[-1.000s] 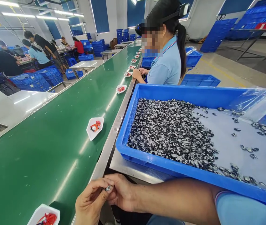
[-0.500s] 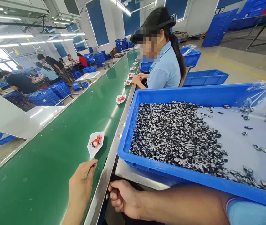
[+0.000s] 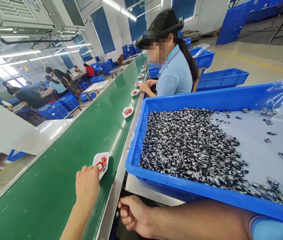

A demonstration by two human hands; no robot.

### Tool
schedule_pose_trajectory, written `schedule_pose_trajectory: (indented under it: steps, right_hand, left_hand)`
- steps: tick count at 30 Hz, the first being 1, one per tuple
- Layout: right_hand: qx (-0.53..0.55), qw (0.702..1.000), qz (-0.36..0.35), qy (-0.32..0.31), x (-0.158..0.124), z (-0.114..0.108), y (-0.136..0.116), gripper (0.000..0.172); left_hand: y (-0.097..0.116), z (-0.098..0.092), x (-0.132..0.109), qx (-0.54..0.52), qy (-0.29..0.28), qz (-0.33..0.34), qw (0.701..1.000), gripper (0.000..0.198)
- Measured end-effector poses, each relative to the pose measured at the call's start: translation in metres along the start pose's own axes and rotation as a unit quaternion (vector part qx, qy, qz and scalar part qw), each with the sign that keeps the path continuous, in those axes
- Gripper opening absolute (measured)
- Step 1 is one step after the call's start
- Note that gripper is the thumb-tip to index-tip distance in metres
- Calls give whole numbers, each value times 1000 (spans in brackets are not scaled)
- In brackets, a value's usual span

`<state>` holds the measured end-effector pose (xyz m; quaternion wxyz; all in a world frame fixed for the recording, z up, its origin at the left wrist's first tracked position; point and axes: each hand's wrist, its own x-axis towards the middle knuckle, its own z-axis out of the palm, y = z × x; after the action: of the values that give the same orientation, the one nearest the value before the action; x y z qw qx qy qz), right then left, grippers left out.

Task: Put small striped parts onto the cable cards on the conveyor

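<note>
there, red-wired part (image 3: 102, 164) in white tray (image 3: 105, 156)

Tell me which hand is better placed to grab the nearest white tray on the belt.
Left. The left hand lies on the belt at the tray's near edge; the right hand is curled low by the belt's rim, below the bin.

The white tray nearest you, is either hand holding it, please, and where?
The left hand meets the white tray at its near edge; a grip cannot be told. The right hand is apart from it.
</note>
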<state>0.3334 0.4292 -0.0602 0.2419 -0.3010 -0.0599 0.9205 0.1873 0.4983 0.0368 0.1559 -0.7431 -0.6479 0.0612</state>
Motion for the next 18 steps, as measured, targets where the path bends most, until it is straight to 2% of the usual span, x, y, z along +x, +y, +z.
schedule_pose_trajectory:
  steps: [3,5,7,9,11,14,18]
  right_hand:
    - [11,1000,-3,-1,2,0,1,11]
    - [20,999,-16,19,4,2,3,18]
    - [53,996,-50,56,5,6,4,25]
    - [114,986,-83,84,5,9,6,26]
    - [173,978,-84,83,6,11,7,24]
    - [199,978,-44,50,9,10,10,25]
    - [196,980,-41,-8,16,2,15,21]
  left_hand:
    - [8,1,-18,-20,37,4,999,25]
    - [24,10,-40,-91,65,69,991,23]
    - [46,26,-64,-167,87,156,970,23]
    - [67,45,-85,-197,158,146,957,24]
    - [79,61,-100,-211,206,129,947,26]
    - [79,75,-108,-232,218,124,940,32]
    - [65,71,-106,-275,198,146,929,34]
